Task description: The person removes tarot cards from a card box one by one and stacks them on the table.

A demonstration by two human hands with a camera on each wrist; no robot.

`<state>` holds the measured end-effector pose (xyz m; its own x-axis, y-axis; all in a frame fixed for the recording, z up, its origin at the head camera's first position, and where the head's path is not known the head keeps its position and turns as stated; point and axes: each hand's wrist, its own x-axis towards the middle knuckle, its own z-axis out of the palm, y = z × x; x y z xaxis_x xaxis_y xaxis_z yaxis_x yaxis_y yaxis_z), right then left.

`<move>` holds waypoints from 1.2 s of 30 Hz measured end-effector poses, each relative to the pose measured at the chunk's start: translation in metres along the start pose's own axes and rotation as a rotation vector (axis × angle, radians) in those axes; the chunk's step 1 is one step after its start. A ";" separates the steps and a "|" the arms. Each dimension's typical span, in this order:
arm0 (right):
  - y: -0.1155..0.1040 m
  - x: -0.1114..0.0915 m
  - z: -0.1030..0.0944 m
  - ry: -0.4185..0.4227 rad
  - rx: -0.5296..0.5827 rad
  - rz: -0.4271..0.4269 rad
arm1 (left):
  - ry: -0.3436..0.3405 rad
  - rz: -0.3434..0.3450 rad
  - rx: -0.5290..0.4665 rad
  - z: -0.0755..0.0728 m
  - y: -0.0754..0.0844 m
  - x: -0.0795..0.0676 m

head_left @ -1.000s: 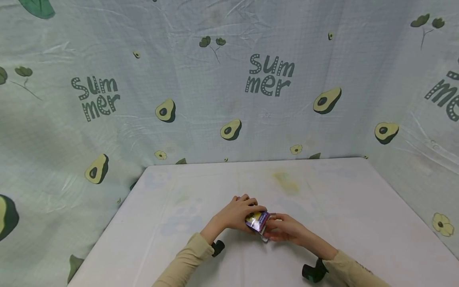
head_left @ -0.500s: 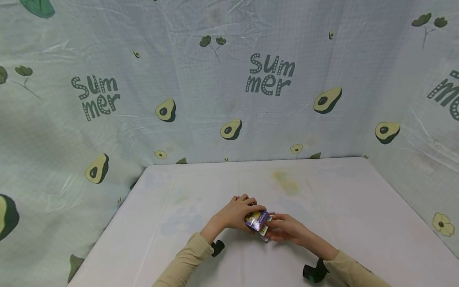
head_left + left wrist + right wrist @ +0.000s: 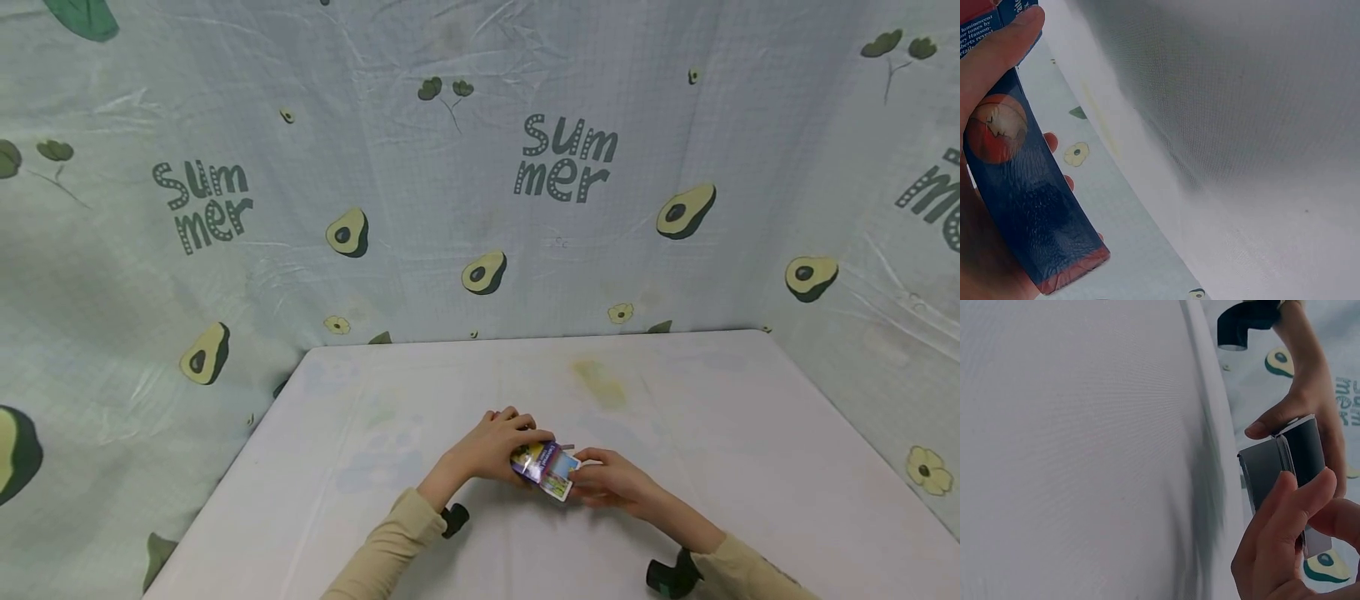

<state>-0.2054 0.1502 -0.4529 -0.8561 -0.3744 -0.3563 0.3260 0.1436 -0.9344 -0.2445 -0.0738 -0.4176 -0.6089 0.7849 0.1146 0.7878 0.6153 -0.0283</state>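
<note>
My left hand [image 3: 495, 446] grips a small card box [image 3: 529, 458] with a purple and yellow face, tilted above the table. In the left wrist view the thumb lies across the box's dark blue side [image 3: 1025, 200], which has a round orange picture and white text. Out of the box's right end juts a stack of cards [image 3: 561, 475], the top one showing a light blue and green picture. My right hand [image 3: 611, 482] pinches these cards at their outer end. In the right wrist view its fingers [image 3: 1288, 515] overlap the dark box [image 3: 1305, 450].
A white-covered table [image 3: 360, 533] spreads beneath both hands. Behind and beside it hangs a pale curtain [image 3: 405, 200] printed with avocados and "summer". Black wrist cameras sit under the left wrist [image 3: 454, 519] and right wrist [image 3: 672, 573].
The cards have slid out of the box toward the right, showing more of the top card. My right hand has moved slightly right with them; the left hand stays nearly still.
</note>
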 end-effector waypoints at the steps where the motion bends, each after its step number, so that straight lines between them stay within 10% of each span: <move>1: 0.000 -0.001 -0.001 0.002 -0.010 0.000 | -0.001 -0.001 0.001 0.000 0.000 0.000; 36: 0.005 -0.028 -0.027 -0.024 -0.069 -0.030 | -0.003 -0.004 0.002 0.004 -0.003 -0.006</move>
<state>-0.1908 0.1864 -0.4474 -0.8549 -0.4016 -0.3284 0.2710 0.1941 -0.9428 -0.2438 -0.0797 -0.4225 -0.6125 0.7825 0.1119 0.7850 0.6188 -0.0295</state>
